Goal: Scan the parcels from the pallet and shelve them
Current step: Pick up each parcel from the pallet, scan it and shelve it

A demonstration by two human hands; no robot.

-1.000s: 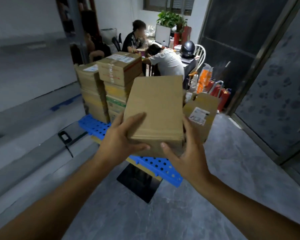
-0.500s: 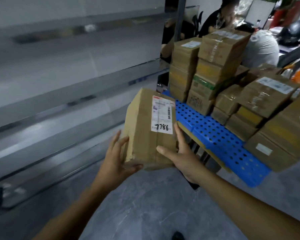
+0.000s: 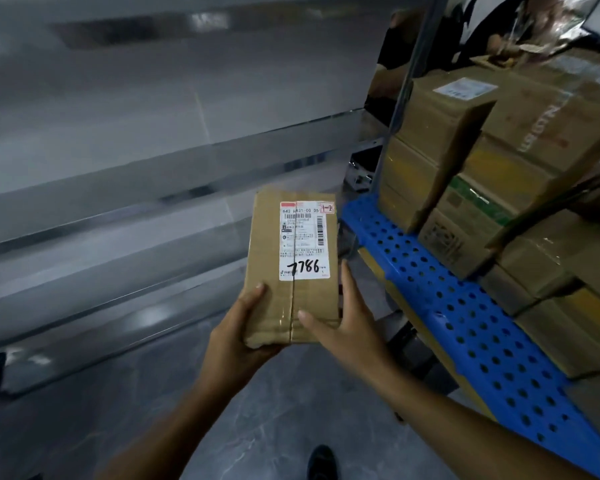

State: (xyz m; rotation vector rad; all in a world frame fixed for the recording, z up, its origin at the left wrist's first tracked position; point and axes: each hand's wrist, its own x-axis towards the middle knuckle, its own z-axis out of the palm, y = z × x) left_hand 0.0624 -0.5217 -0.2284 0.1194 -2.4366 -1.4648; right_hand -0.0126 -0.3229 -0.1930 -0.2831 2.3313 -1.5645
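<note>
I hold a flat brown cardboard parcel (image 3: 293, 265) in front of me, label side up, with "7786" handwritten on its white shipping label. My left hand (image 3: 238, 341) grips its near left corner from below, thumb on top. My right hand (image 3: 347, 323) holds the near right edge, thumb on top and fingers along the side. To the right, a blue perforated plastic pallet (image 3: 465, 327) carries several stacked cardboard parcels (image 3: 499, 161).
Blurred grey metal shelf boards (image 3: 118, 188) run across the left half of the view. A shelf upright (image 3: 406, 95) rises behind the pallet. A person sits at the far top right. Grey floor (image 3: 291, 403) lies below, with my shoe at the bottom edge.
My view has swung left from the pallet towards the shelving. The parcel was turned over, so its label now faces up, and it lies flatter in both hands.
</note>
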